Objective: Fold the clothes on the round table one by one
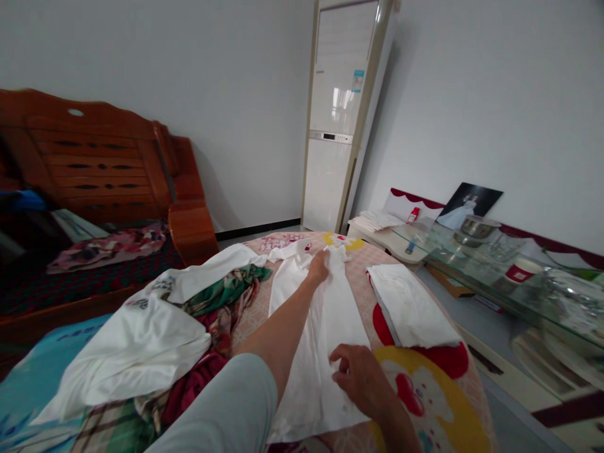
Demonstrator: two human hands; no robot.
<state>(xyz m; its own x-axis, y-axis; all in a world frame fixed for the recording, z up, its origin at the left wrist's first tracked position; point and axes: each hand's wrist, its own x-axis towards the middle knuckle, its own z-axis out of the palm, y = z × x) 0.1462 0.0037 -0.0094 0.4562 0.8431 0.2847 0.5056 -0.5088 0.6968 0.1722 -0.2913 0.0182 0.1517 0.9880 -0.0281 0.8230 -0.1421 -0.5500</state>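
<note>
A white shirt (346,308) lies lengthwise on a round table with a patterned pink cloth (255,314), its collar end away from me. My left hand (318,267) reaches far forward to the collar end, and its fingers look closed on the fabric there, partly hidden by the hand itself. Over the lower right edge of the same shirt is my right hand (361,377), fingers loosely bent and apart, holding nothing. To the right rests a folded white garment (410,302). On the left a crumpled white garment (141,346) with dark print lies over plaid and maroon cloth (202,384).
A glass shelf (476,270) with a metal bowl (479,226) and a paper cup (521,270) stands close on the right. A wooden sofa (99,163) is at left. A tall air conditioner (330,182) stands in the back corner.
</note>
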